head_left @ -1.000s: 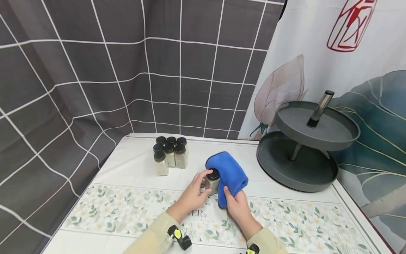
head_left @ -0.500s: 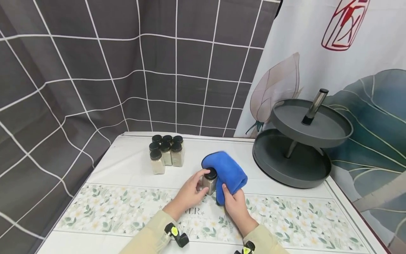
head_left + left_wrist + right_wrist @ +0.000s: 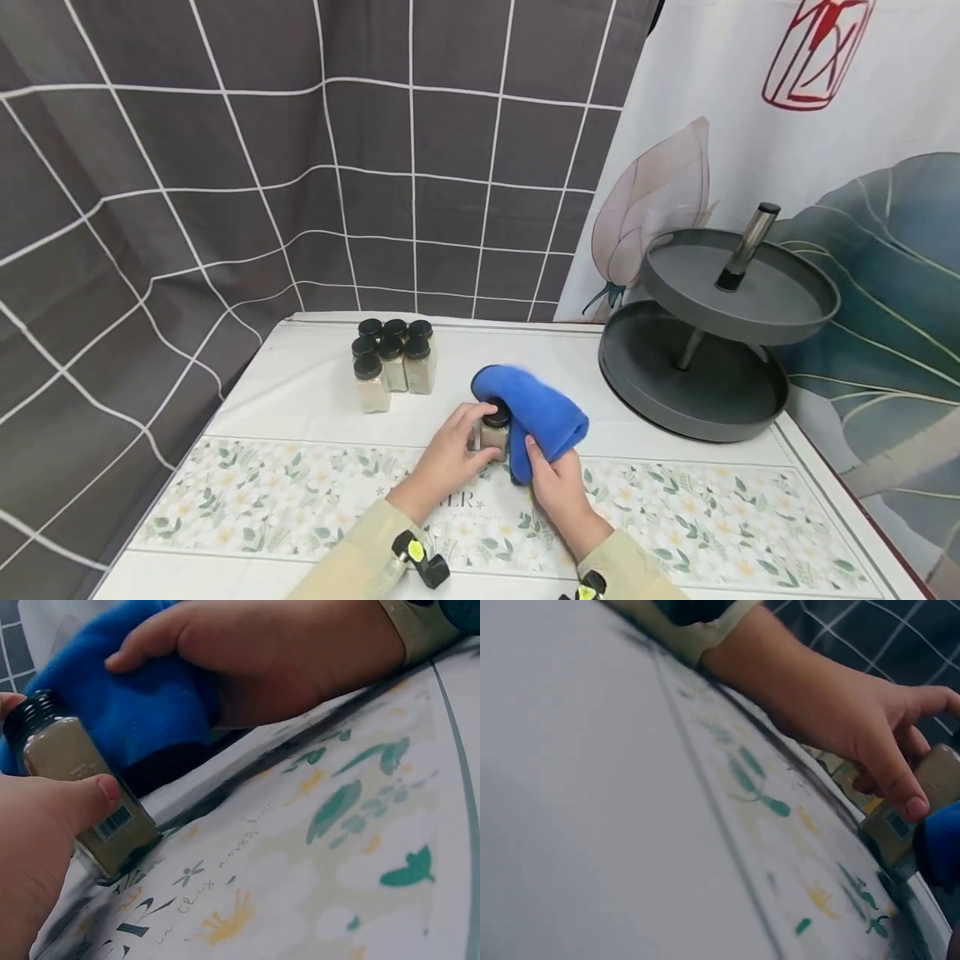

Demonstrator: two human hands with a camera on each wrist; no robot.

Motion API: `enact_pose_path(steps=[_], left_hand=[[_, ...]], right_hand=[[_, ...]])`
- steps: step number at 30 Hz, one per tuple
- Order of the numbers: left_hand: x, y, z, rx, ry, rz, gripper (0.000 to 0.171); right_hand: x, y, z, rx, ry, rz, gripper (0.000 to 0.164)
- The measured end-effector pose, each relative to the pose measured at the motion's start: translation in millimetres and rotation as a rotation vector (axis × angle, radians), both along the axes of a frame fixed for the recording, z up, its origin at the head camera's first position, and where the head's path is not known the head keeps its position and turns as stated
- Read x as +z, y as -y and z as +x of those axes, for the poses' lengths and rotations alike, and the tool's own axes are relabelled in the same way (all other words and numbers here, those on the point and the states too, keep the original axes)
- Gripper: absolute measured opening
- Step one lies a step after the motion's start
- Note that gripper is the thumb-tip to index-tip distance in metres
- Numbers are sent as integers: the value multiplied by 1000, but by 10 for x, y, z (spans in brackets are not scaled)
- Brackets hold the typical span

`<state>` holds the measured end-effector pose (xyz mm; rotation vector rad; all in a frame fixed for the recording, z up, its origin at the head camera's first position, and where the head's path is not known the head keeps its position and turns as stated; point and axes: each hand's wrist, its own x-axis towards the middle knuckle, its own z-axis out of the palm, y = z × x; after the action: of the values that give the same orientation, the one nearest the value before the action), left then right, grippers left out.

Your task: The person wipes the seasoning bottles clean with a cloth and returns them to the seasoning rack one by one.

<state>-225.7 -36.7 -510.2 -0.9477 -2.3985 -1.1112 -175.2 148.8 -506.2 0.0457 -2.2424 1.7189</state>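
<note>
A square glass spice jar (image 3: 494,439) with a black lid stands on the table at the middle of the head view. My left hand (image 3: 450,450) grips it from the left, its index finger at the lid and its thumb across the front. In the left wrist view the spice jar (image 3: 79,769) shows beige contents and a barcode label. My right hand (image 3: 558,483) holds a folded blue cloth (image 3: 536,412) against the jar's right side, thumb on top. The right wrist view catches only an edge of the blue cloth (image 3: 941,844).
Several more black-lidded spice jars (image 3: 372,392) stand grouped at the back left of the white table (image 3: 300,400). A dark grey two-tier round tray (image 3: 697,425) stands at the back right. A floral band (image 3: 262,500) runs across the tabletop, and a gridded curtain (image 3: 450,150) hangs behind.
The blue cloth has shifted slightly down along the jar, its top edge now lower. The left hand keeps its grip on the jar. The head view has shifted a little.
</note>
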Motion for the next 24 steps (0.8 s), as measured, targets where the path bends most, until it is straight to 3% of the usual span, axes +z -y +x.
enact_pose_path(steps=[4,11,18,24], left_hand=[[13,-34,-1,9,-63,-21,70],[-5,-12,20,-64,5,25,70],[-21,23,-2,-27,-30,12,71],[-27,29,20,-14,-19,-12,71]], right_hand=[[-10,-16,-4,8,13,27,40],[-42,-16,3,-3,1,75,34],[-25,12,-12,27,-57,154,31],[-32,0,-18,13,9,37,35]])
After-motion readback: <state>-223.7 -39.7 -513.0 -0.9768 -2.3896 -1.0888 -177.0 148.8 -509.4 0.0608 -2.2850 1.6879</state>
